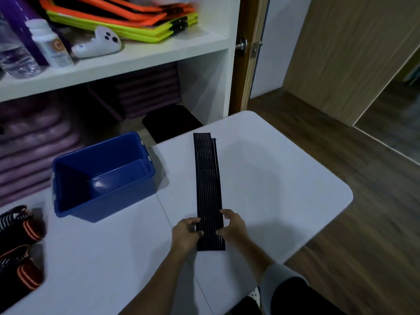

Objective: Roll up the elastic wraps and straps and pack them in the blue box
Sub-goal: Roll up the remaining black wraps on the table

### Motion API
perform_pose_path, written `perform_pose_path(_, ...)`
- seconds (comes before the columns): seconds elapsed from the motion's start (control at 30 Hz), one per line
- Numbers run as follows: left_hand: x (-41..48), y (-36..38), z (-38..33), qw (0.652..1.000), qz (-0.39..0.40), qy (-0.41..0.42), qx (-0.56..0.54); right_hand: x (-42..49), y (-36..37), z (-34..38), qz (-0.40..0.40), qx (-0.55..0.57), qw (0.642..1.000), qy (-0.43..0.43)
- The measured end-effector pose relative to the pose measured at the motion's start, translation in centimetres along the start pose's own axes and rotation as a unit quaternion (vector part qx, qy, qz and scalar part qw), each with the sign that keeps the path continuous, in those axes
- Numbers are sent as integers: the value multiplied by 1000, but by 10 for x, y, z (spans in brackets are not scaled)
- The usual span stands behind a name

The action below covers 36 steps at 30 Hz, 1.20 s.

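Your black elastic wrap (208,185) lies flat and unrolled on the white bench (284,178), running straight away from you, its thin pale stripes along its length. Its near end sits between your two hands: your left hand (185,235) pinches the left edge, fingers (193,222) closed onto the fabric, and your right hand (233,226) grips the right edge the same way, thumb and fingertips pressed on the wrap. The far end reaches toward the back edge of the bench, where a second layer peeks out beside it. The blue box (102,176) stands open to the left of the wrap, well apart from your hands, with nothing visible inside. At the far left edge of the bench lie more straps (21,246), dark with orange and white stripes, loosely bunched. On the shelf (113,64) above, a white bottle (48,43) carries an orange round mark, but its lettering is too blurred to read.
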<state>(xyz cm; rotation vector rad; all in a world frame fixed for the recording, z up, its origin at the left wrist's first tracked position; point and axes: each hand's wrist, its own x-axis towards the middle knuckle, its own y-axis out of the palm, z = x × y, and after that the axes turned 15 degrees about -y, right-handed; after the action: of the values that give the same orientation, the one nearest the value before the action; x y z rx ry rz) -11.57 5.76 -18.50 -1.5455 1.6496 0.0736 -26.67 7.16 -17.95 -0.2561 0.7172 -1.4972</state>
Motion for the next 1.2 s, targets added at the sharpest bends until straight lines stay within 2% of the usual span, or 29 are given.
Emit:
perform_pose_path(0.4,-4,5,12,998,0,18,55,-10,-9,-8,96,-16,995,32)
perform_pose_path(0.5,-3,7,11,997,-12,32,72,-11,-6,-9,88,-21,996,21)
perform_pose_path(0.63,-2,6,10,993,-18,62,99,-12,-6,-10,57,-42,997,-17)
perform_pose_path(0.9,-3,-2,15,990,-2,90,109,-25,0,-19,99,-99,982,-124)
perform_pose_path(1.0,-6,-3,16,991,8,88,101,-29,8,-28,79,-118,975,-171)
perform_pose_path(1.2,-8,-7,19,991,29,90,99,-34,17,-41,42,-114,970,-209)
